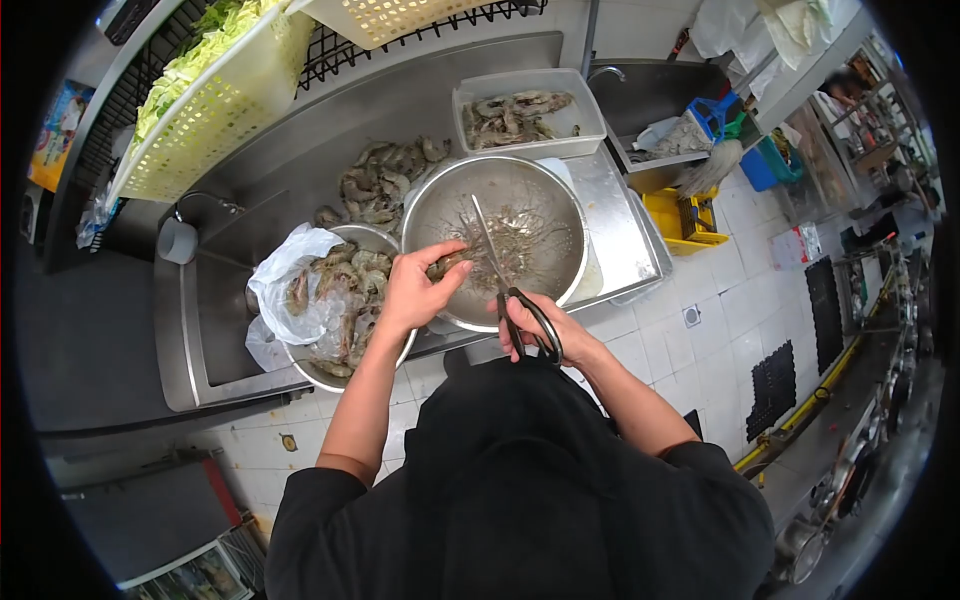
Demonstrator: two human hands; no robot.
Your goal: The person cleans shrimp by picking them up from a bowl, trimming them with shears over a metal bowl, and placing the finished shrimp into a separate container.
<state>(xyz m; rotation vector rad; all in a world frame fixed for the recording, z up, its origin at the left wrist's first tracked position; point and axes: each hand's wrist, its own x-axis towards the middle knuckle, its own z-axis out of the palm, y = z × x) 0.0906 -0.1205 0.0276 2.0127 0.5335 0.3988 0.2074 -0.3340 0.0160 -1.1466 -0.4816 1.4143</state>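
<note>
My left hand [425,287] pinches a shrimp [443,265] over the left side of a large metal bowl [552,187]. Black-handled scissors [490,240] are in my right hand [552,330] at the bowl's near edge, blades pointing up and apart beside the shrimp. Thin trimmings [520,235] lie in the bowl. To the left, a second metal bowl [398,357] holds shrimp and a white plastic bag [290,275]. Behind it, a pile of shrimp [375,180] rests on the steel sink surface. A clear plastic container [590,125] with more shrimp stands behind the large bowl.
A perforated basket of cut greens [215,125] sits on a rack at the upper left. Taps [228,205] stand at the left sink. At the right are a second sink [650,95], a yellow bucket [685,238] and a blue container [758,170] on the tiled floor.
</note>
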